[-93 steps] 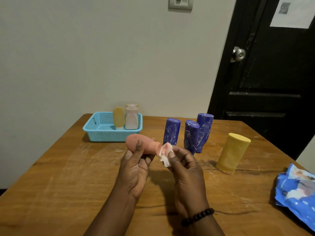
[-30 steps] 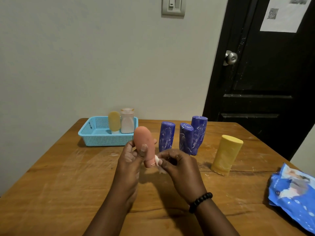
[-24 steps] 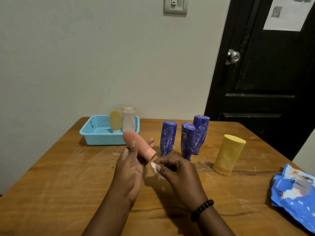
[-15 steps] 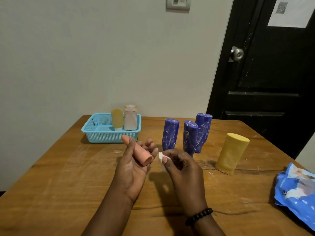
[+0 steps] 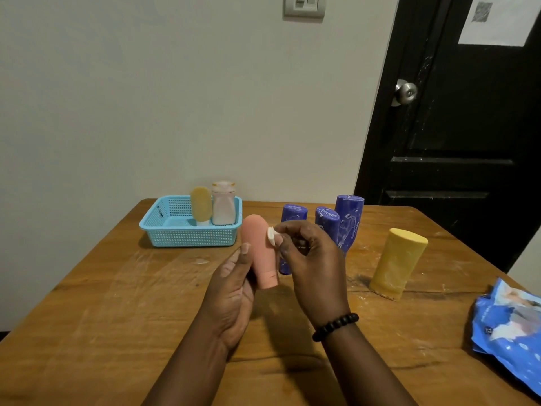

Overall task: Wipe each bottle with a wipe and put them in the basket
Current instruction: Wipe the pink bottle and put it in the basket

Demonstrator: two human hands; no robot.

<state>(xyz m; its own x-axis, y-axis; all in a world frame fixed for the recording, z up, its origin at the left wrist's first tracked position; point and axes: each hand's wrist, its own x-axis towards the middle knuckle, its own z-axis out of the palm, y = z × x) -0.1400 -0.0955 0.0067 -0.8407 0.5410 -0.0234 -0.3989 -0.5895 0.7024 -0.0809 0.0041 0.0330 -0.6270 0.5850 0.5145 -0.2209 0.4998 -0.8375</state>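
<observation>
A basket (image 5: 164, 230) at the table's (image 5: 117, 303) far left holds two bottles. The left hand (image 5: 231, 291) grips the upright pink bottle (image 5: 260, 250) above the table; the right hand (image 5: 313, 265) pinches a wipe (image 5: 271, 235) against it.

You face a plain pale wall (image 5: 175, 98) with a light switch (image 5: 304, 5) above the worn wooden table (image 5: 102, 317), and a black door (image 5: 468, 142) with a steel knob (image 5: 406, 92) at right.

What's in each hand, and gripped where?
Left hand grips the pink bottle by its lower body, cap end down. Right hand pinches a folded wipe at its fingertips.
</observation>
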